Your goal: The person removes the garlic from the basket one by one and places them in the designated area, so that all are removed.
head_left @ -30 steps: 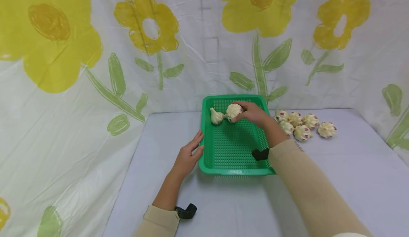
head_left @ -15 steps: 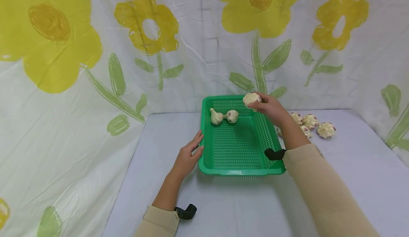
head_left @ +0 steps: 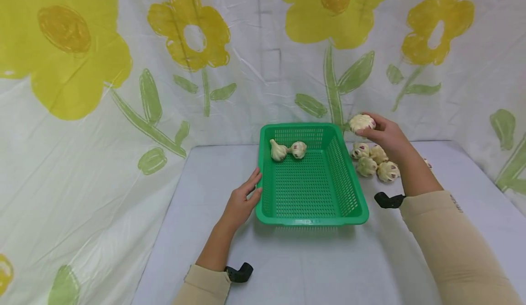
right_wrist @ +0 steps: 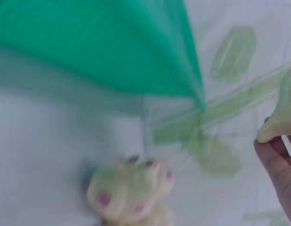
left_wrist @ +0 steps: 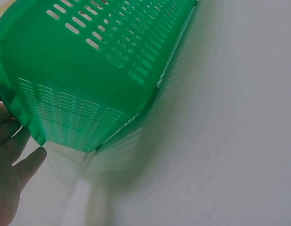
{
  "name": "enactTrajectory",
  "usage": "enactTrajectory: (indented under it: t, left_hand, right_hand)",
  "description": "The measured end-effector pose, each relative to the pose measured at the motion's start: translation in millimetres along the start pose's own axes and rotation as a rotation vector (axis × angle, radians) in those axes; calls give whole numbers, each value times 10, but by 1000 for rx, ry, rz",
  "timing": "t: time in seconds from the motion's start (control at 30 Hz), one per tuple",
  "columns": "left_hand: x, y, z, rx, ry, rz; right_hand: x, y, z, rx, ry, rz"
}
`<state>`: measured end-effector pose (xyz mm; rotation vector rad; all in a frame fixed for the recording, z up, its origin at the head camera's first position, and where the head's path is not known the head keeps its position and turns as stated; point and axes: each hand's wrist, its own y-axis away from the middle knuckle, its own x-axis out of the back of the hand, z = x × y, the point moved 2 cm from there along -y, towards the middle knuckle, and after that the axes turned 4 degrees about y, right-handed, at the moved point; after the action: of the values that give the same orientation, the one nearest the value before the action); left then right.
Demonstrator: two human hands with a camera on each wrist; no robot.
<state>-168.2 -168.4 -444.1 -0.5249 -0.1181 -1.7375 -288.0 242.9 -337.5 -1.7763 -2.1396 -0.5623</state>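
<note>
My right hand [head_left: 388, 134] pinches a garlic bulb [head_left: 361, 123] in the air, beyond the right wall of the green basket [head_left: 312, 221] and above the bulbs on the table. In the right wrist view the held garlic bulb [right_wrist: 279, 123] shows at the right edge, partly cut off. My left hand [head_left: 242, 202] touches the basket's left rim with straight fingers; the left wrist view shows the fingers [left_wrist: 29, 165] against that rim. Two garlic bulbs lie inside the basket near its back left corner, a left one [head_left: 279, 150] and a right one [head_left: 298, 149].
Several garlic bulbs [head_left: 367, 166] sit in a cluster on the white table [head_left: 300, 268], right of the basket. Another bulb [head_left: 427, 163] is mostly hidden behind the right arm. A white curtain [head_left: 246, 99] with yellow flowers hangs at the back.
My right hand has moved right with the garlic bulb, from over the basket to outside its right wall. The left hand and the two bulbs in the basket have stayed in place.
</note>
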Motion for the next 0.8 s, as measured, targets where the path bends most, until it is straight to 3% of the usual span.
enactTrajectory:
  t: [0.47,0.7,0.8]
  left_hand:
    - [-4,2,22,-1,-11,6]
    - [-7,5,7,5,-3,1]
    - [-3,5,4,1,1,1]
  right_hand:
    - [435,221,539,-73,358,40]
    - [537,318,703,-91,658,-40]
    - [557,347,739,-86,725,-61]
